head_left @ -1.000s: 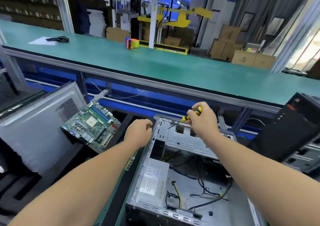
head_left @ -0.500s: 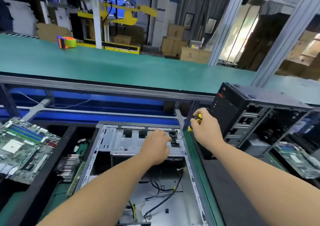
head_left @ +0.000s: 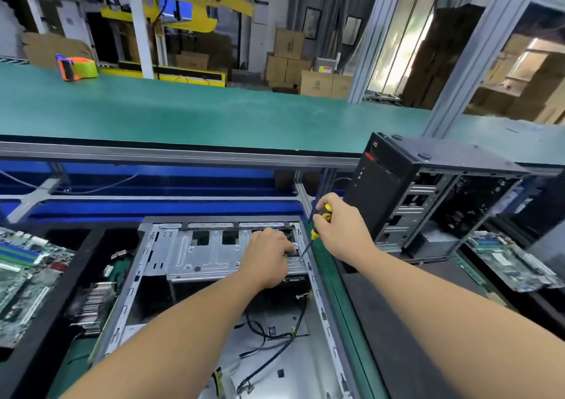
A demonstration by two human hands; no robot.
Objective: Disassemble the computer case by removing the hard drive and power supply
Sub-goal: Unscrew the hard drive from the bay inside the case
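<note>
An open grey computer case (head_left: pixel 134 288) lies on its side in front of me, with loose black cables (head_left: pixel 275 334) on its floor. A silver drive cage (head_left: pixel 201 255) spans its far end. My left hand (head_left: pixel 269 258) rests on the cage's right part, fingers curled down at an opening there. My right hand (head_left: pixel 339 230) grips a yellow-and-black screwdriver (head_left: pixel 318 230), whose thin shaft slants down-left to the cage's right edge near the left fingertips. The power supply is out of the frame.
A second black tower case (head_left: pixel 428 190) stands open at the right. Motherboards lie at far left (head_left: pixel 21 276) and far right (head_left: pixel 507 264). A heatsink (head_left: pixel 91 303) sits left of the case. A raised green bench (head_left: pixel 214 111) with a tape dispenser (head_left: pixel 76 68) runs behind.
The view swung right. My left hand moved from the case's left rim onto the drive cage's right part. My right hand carried the screwdriver to the cage's right edge and lowered its tip.
</note>
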